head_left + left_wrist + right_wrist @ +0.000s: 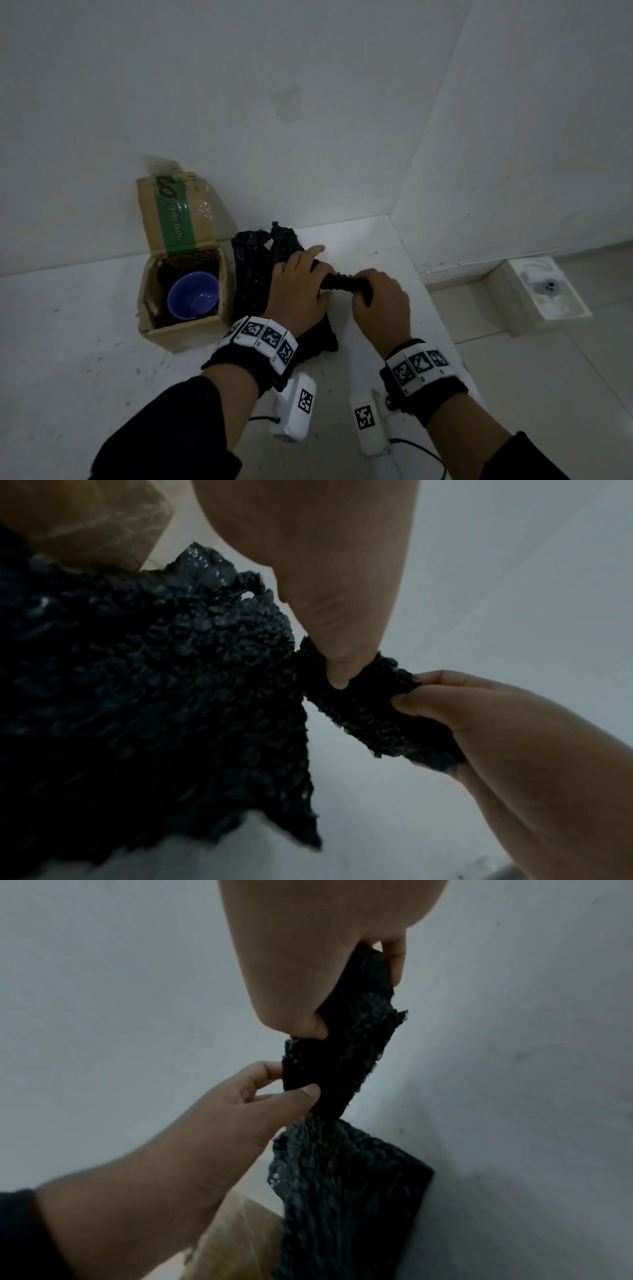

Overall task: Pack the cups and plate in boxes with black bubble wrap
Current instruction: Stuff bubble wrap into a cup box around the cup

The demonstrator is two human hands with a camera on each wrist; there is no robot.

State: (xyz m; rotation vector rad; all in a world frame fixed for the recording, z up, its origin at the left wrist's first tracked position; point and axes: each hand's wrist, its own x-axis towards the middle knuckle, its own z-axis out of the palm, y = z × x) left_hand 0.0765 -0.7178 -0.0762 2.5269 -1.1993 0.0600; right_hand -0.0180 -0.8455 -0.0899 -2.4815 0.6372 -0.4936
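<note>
While the left hand [297, 287] pinches a bunched strip of the black bubble wrap [253, 274] between thumb and fingers, the right hand [380, 301] has its fingers curled tight round the strip's other end, the two hands close together above the white table [85, 342]. Rest of the wrap lies on the table just right of the open cardboard box [181, 301], which holds a blue cup [193, 295] on dark padding.

Dim, grainy frames; edges perhaps warped
</note>
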